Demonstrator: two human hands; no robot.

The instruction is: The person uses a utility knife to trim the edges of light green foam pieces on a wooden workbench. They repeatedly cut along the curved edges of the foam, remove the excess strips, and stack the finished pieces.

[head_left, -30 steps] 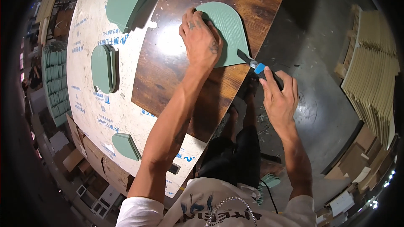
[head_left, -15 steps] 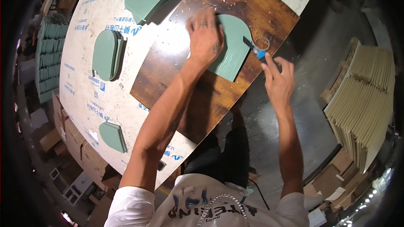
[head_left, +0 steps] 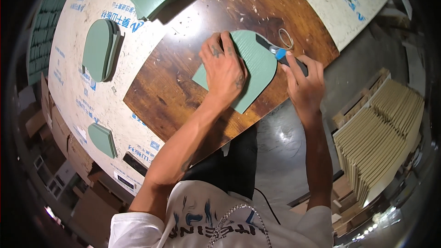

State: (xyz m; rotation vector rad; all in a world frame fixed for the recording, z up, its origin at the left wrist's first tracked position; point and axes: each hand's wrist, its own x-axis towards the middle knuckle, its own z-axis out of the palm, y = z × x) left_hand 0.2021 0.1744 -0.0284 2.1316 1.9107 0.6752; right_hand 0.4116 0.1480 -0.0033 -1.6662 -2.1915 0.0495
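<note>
Green arch-shaped panel [head_left: 261, 74]: lies flat on the wood-grain board [head_left: 158, 80], rounded end away from the wearer, straight end toward the lower left. Snap-off utility knife [head_left: 280, 54], blue collar: dark blade slants across the panel's upper-right curved rim, tip over the green face. Whether the edge bites or only rests cannot be told. A thin pale curled strip [head_left: 291, 40] loops up beside the blade; it looks like trimmed edging.

Left hand [head_left: 224, 71]: palm down on the panel, fingers bent and close together with small gaps; fingertip contact hidden. Right hand [head_left: 307, 80]: thumb and fingers closed round the knife handle, out past the rim.

Risks (judged):
1. Blade points toward the left hand's side. A slip, from too much force or a sudden release of the strip, could carry it to those fingers.
2. Steeper blade angle: likely gouge in the green face or a nicked curve.
3. One-handed hold; uneven pressure could let the panel swivel, spoiling the line.
4. Strip may wrap the blade and hide the edge.
5. Pale flecks [head_left: 242, 14] on the board; any beneath the panel could mark it.

Beyond: white printed worktable [head_left: 62, 93], with a stack of narrower green panels [head_left: 96, 50], apart from the blade.
</note>
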